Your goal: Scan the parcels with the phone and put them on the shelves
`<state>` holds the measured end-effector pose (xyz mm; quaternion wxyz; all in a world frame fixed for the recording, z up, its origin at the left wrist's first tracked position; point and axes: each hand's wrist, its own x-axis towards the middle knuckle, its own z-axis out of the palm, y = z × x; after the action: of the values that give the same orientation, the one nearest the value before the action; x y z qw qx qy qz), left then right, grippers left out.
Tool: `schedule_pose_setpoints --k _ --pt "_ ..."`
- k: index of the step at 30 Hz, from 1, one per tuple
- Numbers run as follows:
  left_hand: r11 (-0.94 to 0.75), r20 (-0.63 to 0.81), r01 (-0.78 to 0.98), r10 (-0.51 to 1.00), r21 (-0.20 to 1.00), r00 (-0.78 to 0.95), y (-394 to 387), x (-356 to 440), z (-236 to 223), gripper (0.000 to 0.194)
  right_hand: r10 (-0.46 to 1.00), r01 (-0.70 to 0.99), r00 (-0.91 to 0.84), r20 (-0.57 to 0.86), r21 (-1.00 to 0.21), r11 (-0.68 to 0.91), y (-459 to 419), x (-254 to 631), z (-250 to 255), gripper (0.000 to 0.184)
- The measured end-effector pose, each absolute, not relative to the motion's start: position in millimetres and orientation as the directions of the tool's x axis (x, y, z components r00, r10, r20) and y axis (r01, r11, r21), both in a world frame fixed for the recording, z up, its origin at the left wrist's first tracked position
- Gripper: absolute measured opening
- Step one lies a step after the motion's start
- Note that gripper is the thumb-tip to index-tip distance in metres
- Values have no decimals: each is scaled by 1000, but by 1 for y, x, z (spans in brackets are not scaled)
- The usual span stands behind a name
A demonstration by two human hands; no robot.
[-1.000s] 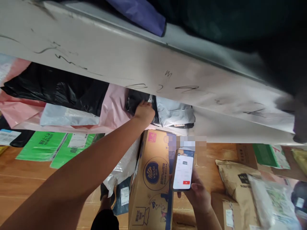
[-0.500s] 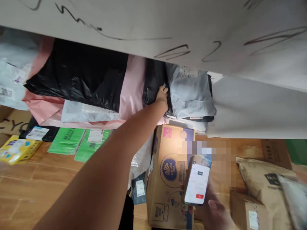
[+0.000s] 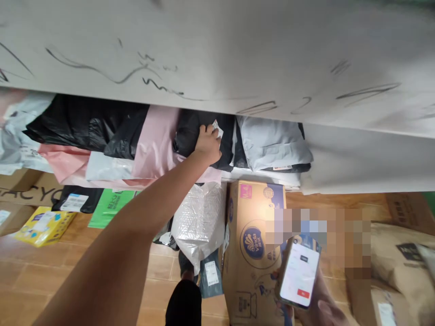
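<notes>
My left hand [image 3: 207, 144] reaches under a white shelf board [image 3: 217, 59] and grips a black plastic parcel [image 3: 190, 133] by its white label, fingers curled on it. The parcel stands between a pink parcel [image 3: 158, 142] and a grey parcel [image 3: 272, 142]. My right hand [image 3: 319, 308], low at the right, holds a phone [image 3: 299, 276] with a lit white screen facing me.
More black, pink and grey mailers [image 3: 84, 122] pile along the shelf to the left. On the wooden floor below stand a printed cardboard box [image 3: 251, 244], a bubble-wrap bag [image 3: 200, 217], green mailers [image 3: 108, 203], a yellow box [image 3: 44, 224] and brown paper parcels [image 3: 397, 267].
My left hand has shifted up the black parcel and closed on its white label. The view has swung, and the phone sits lower and further right in the picture.
</notes>
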<state>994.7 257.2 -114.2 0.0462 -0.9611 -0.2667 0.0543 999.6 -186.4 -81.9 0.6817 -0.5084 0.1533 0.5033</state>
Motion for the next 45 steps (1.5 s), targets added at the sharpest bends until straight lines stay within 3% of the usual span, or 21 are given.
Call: schedule_pose_setpoints --k 3,8,11,16,24,31,45 --pt "-828 7 555 556 -80 831 255 986 -106 53 673 -804 420 -609 -593 -35 -171 1002 -90 62" --pt "-775 30 622 623 -115 782 253 969 -86 53 882 -757 276 -382 -651 -45 -109 1009 -92 64" --pt "-839 39 535 534 -100 845 247 952 -78 50 928 -732 245 -281 -681 -13 -55 1014 -90 71" --pt "-862 169 506 495 -31 852 229 924 -77 55 947 -748 264 -183 -658 82 21 1014 -88 56" --pt "-838 209 544 525 -41 825 227 916 -84 67 912 -741 345 -223 -661 119 57 1003 -86 53" --pt "-848 220 525 500 -70 837 228 918 -87 63 913 -748 342 -225 -653 119 61 1006 -88 46" --pt "-852 215 521 501 -43 838 228 921 -90 63 916 -749 339 -217 -652 123 56 1009 -89 49"
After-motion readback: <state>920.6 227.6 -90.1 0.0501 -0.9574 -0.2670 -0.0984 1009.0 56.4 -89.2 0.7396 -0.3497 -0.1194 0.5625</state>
